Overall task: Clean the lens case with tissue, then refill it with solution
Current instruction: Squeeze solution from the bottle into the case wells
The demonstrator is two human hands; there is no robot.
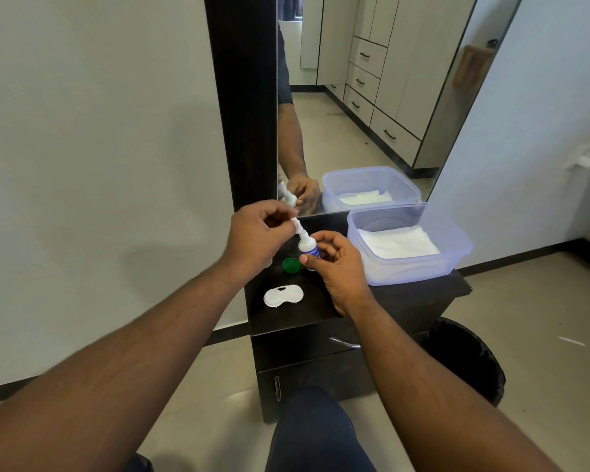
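My right hand (334,264) grips a small white solution bottle (308,248) with a blue label, held upright above the dark cabinet top (321,311). My left hand (256,236) pinches the bottle's small white cap (58,227) at the nozzle tip. The white lens case (283,295) lies open on the cabinet top, nearer to me than the bottle. A green lid (291,265) rests between the case and the bottle.
A clear plastic box (457,247) with white tissues inside stands at the right of the cabinet top. A tall mirror (372,97) leans behind it. A black bin (467,359) sits on the floor to the right of the cabinet.
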